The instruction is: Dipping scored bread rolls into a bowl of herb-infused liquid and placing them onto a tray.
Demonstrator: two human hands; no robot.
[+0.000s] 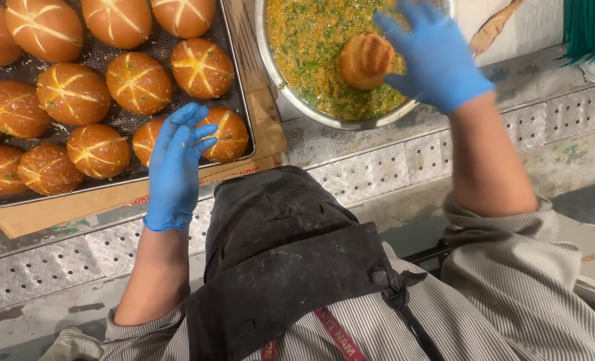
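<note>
Blue-gloved right hand point(434, 57) grips bun point(366, 60) in sauce bowl point(270, 60); left hand point(177, 164) open over nearly-filled tray point(240, 100) beside bowl.

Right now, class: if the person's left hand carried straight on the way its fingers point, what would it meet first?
The left hand points up toward the tray. It would probably first meet the glazed bun at the tray's near corner, which its fingertips already overlap in view; whether they touch it is unclear.
</note>
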